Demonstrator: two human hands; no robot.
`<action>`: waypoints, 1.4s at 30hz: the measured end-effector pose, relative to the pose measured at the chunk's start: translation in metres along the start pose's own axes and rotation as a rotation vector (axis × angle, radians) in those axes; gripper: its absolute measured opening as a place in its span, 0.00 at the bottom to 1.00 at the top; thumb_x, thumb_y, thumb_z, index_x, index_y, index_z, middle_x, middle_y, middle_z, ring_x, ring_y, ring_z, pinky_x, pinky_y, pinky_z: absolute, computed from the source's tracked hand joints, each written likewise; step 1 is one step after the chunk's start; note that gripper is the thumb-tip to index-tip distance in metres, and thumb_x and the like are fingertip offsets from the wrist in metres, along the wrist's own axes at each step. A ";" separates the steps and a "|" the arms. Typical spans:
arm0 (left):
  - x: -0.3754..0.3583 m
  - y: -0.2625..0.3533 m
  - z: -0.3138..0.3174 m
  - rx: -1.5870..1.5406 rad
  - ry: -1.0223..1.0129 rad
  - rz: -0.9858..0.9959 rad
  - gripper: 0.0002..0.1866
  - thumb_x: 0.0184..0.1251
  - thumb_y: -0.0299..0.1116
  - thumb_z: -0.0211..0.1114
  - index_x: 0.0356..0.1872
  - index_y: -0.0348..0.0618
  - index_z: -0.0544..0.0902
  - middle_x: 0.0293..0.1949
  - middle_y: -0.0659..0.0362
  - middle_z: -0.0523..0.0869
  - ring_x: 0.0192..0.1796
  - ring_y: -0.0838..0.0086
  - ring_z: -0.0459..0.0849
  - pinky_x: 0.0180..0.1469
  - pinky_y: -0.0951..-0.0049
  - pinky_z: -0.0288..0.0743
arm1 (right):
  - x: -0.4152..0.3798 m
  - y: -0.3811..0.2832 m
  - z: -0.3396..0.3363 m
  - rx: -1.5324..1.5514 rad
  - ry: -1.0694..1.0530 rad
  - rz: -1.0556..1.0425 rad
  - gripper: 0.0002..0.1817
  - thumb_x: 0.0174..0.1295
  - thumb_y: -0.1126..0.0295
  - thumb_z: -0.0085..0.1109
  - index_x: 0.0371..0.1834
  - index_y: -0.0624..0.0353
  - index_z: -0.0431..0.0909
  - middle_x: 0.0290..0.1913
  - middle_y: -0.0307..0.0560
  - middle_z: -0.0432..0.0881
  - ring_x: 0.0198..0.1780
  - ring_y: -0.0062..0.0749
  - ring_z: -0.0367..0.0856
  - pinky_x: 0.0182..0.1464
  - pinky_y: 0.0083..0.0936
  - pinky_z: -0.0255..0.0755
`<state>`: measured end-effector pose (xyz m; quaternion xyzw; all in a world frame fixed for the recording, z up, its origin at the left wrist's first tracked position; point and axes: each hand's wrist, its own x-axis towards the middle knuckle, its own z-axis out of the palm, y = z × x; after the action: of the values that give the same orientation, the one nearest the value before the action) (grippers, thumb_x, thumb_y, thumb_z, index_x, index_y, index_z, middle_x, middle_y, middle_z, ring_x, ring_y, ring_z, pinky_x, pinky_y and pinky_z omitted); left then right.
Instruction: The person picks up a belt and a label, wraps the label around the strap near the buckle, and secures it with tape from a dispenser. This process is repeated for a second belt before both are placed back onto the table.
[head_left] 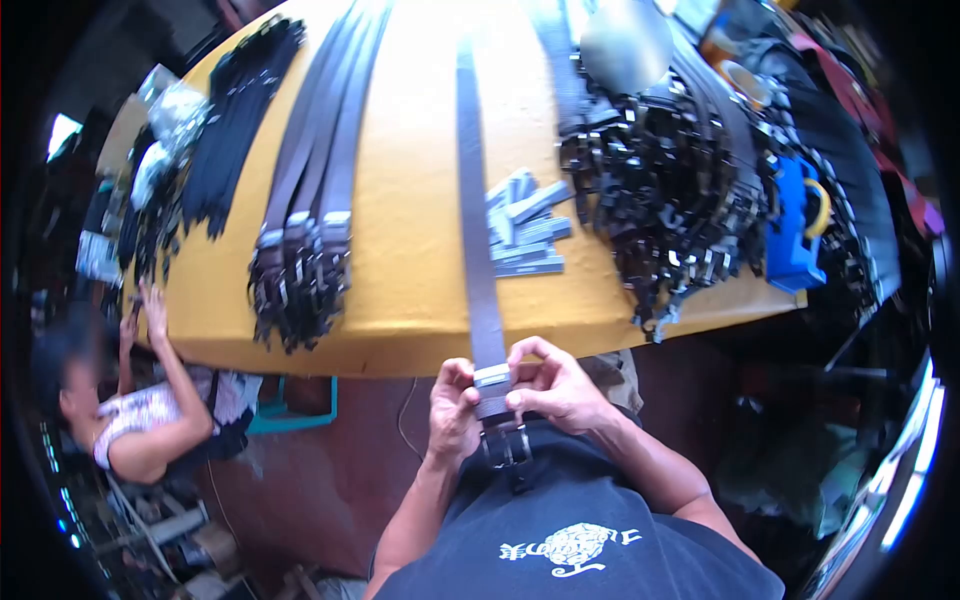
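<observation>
Belt (475, 210) in left hand (453, 412) and right hand (556, 387) — far end glare-washed

Open lane left of your belt (475, 230)
You can cross bare yellow cloth (408, 220) up to the brown belt bundle (305, 250); grey strips (525, 235) and a buckle pile (680, 180) obstruct your right.

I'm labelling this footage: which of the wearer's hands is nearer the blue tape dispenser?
Right. The right hand holds the belt on the side toward the blue tape dispenser; the left hand holds the opposite side, farther away.
</observation>
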<state>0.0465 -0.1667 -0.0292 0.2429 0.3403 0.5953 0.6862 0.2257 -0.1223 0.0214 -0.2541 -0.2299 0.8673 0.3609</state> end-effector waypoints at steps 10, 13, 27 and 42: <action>0.028 -0.004 0.008 0.073 -0.225 -0.107 0.17 0.71 0.46 0.48 0.50 0.45 0.69 0.46 0.55 0.77 0.49 0.65 0.79 0.50 0.68 0.75 | -0.004 0.010 0.013 0.009 -0.001 -0.307 0.20 0.54 0.76 0.67 0.44 0.63 0.66 0.34 0.48 0.82 0.32 0.25 0.82 0.32 0.20 0.76; 0.031 -0.015 0.020 0.101 -0.215 -0.145 0.18 0.71 0.46 0.48 0.51 0.45 0.69 0.46 0.55 0.77 0.49 0.65 0.79 0.50 0.68 0.75 | 0.002 0.020 0.008 0.092 -0.064 -0.357 0.21 0.54 0.76 0.67 0.43 0.65 0.62 0.39 0.58 0.84 0.33 0.33 0.85 0.27 0.23 0.80; 0.013 -0.006 0.011 0.074 -0.134 -0.093 0.20 0.71 0.47 0.48 0.53 0.45 0.69 0.47 0.55 0.77 0.48 0.65 0.79 0.50 0.67 0.76 | -0.012 0.011 0.008 -0.062 0.031 -0.340 0.19 0.52 0.74 0.69 0.42 0.63 0.69 0.27 0.45 0.81 0.27 0.22 0.80 0.27 0.19 0.74; -0.002 0.004 0.020 0.166 0.028 0.077 0.19 0.60 0.43 0.69 0.37 0.45 0.69 0.29 0.55 0.81 0.25 0.69 0.83 0.24 0.70 0.82 | -0.021 0.004 -0.002 0.071 0.029 -0.141 0.15 0.54 0.79 0.68 0.41 0.60 0.71 0.38 0.44 0.80 0.37 0.22 0.79 0.36 0.20 0.77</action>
<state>0.0592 -0.1662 -0.0126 0.3036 0.3884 0.5943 0.6354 0.2372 -0.1399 0.0233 -0.2366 -0.2111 0.8436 0.4333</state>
